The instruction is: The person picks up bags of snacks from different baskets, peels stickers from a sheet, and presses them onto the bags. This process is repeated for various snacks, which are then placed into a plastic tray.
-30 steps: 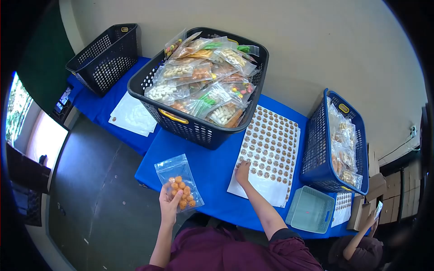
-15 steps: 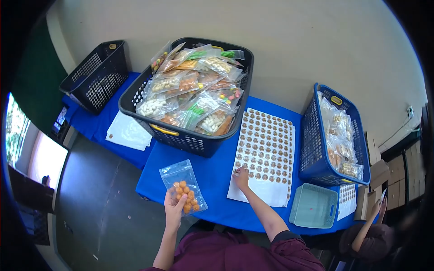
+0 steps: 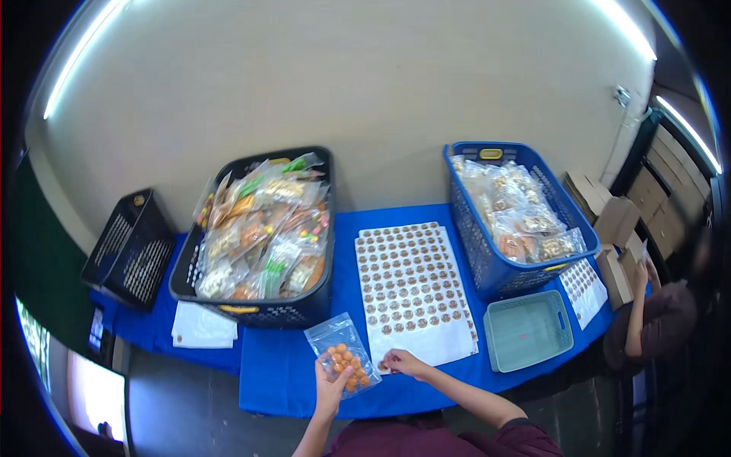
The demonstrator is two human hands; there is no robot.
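My left hand (image 3: 331,387) is closed on the lower left side of a clear zip bag (image 3: 340,333), which holds several round orange balls (image 3: 343,356). The bag is tilted over the front of the table. Just right of it, my right hand (image 3: 405,364) pinches a small round brown sticker (image 3: 383,366) between its fingertips, near the lower left corner of the sticker sheets (image 3: 413,289). Rows of matching stickers cover the top sheet, with a bare white strip at its lower end.
A black basket (image 3: 308,308) heaped with filled bags stands left, a blue basket (image 3: 480,255) of bags right. Before the latter sits a pale green tray (image 3: 528,332). Another black basket (image 3: 131,251) is far left. A co-worker (image 3: 647,324) holds something at far right.
My right hand has left the sheet's lower left with a sticker and come close to the bag. The view has tilted up and shifted; the left hand still holds the bag.
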